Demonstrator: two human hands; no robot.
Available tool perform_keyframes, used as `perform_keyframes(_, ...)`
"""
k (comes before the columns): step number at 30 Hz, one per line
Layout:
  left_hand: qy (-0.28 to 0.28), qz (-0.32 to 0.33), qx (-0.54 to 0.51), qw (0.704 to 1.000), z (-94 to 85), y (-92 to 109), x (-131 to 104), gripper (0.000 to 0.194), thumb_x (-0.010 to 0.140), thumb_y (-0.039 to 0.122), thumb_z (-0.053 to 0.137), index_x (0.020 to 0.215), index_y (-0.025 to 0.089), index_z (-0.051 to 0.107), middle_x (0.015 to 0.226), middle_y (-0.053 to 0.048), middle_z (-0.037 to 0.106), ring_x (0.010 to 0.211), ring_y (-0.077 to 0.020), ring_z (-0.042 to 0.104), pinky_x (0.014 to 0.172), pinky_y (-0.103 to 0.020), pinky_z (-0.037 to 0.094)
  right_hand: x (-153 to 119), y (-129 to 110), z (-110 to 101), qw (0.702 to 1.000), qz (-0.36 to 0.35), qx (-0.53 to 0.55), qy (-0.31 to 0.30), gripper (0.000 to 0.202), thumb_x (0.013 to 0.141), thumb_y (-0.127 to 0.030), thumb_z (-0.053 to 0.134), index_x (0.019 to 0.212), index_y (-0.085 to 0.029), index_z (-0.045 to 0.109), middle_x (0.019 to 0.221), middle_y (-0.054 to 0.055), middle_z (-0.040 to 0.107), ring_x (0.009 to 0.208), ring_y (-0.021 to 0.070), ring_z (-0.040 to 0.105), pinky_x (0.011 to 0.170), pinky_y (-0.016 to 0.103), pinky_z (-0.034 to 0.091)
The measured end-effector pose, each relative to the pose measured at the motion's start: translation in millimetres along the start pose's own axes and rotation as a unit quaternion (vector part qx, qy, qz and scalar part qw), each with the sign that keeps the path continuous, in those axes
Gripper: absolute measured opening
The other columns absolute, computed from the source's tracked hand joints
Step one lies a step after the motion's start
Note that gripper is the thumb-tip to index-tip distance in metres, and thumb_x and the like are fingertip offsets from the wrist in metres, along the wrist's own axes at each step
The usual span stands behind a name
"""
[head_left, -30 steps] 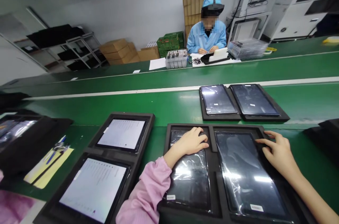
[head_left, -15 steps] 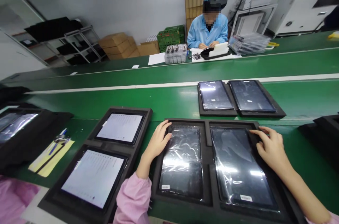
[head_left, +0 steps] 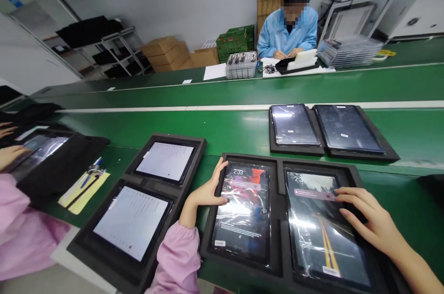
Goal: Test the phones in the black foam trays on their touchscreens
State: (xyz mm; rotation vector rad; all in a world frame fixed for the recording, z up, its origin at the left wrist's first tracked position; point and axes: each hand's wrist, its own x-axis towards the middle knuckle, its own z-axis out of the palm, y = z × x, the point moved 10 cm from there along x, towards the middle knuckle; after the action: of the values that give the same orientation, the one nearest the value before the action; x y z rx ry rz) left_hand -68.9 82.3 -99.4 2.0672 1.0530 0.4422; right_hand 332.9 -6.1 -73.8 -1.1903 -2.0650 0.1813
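Note:
Two film-covered tablets lie side by side in a black foam tray (head_left: 280,206) in front of me. The left tablet (head_left: 243,220) is lit, with 2:33 and a picture on its screen. On the right tablet (head_left: 322,234) a lit road picture and a pink notice show. My left hand (head_left: 208,187) rests at the left tablet's upper left edge, fingers spread, thumb on the screen's border. Over the right tablet's upper right side, my right hand (head_left: 364,220) has its fingers stretched out, fingertips at the notice's end. Neither hand grips anything.
Left of me, another foam tray (head_left: 126,178) holds two tablets with white screens. Farther off lie two dark tablets (head_left: 294,125) in foam. A yellow pad (head_left: 83,194) with pens is at left. A pink-sleeved person works there; a blue-clad co-worker (head_left: 287,34) sits opposite.
Both tablets before me have gone from dark to lit screens. My right hand has moved in over the right tablet, and my left thumb has shifted down. A neighbour's hand now shows at left.

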Motion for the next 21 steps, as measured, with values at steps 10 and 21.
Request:
perform_keyframes(10, 0.135, -0.031, 0.029, 0.990, -8.5, -3.3, 9.2, 0.079, 0.087, 0.031, 0.069, 0.156, 0.025, 0.033, 0.166, -0.017, 0.024, 0.156, -0.0337, 0.024, 0.127, -0.054, 0.024, -8.8, 1.3, 28.7, 0.991, -0.035, -0.050, -0.120, 0.032, 0.101, -0.047, 0.052, 0.097, -0.037, 0.081, 0.141, 0.006, 0.059, 0.125, 0.0358, 0.054, 0.101, 0.056, 0.043)
perform_keyframes(21, 0.320, -0.147, -0.067, 0.933, -21.8, -58.5, 8.3, 0.037, 0.100, 0.036, 0.048, 0.133, 0.020, 0.053, 0.135, -0.014, 0.063, 0.125, -0.0250, 0.063, 0.111, -0.046, 0.048, -12.6, 50.7, 8.7, 0.979, 0.145, -0.139, 0.030, 0.047, 0.103, -0.050, 0.037, 0.129, -0.024, 0.065, 0.127, 0.015, 0.060, 0.118, 0.0403, 0.055, 0.097, 0.057, 0.043)
